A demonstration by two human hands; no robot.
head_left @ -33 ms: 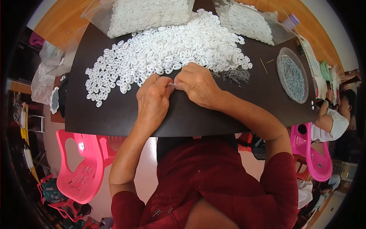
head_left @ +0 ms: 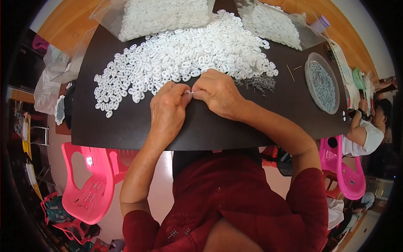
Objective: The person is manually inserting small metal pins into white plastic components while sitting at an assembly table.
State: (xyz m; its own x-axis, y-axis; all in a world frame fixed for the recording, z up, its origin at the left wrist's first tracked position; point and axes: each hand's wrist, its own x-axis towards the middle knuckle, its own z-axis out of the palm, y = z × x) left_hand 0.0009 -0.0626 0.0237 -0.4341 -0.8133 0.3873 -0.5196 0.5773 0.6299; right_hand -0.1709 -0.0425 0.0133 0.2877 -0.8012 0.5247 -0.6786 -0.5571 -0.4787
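Over the dark table my left hand (head_left: 167, 108) and my right hand (head_left: 218, 93) meet, fingertips almost touching. Between them shows a bit of a small white piece (head_left: 191, 93), pinched by the left thumb and finger. My right fingers are pinched together against the same spot; what they hold is hidden. Just beyond the hands spreads a large heap of small white oval plastic pieces (head_left: 184, 52), each with two holes. To the right of my right hand, at the heap's edge, lies a small pile of grey screws (head_left: 262, 84).
Two clear bins (head_left: 110, 21) (head_left: 311, 38) of white pieces stand behind the heap. A round clear tub (head_left: 308, 82) of screws sits at the right, with two thin sticks (head_left: 290, 72) beside it. Pink chairs (head_left: 88, 185) flank the table; another person (head_left: 364, 134) sits at far right.
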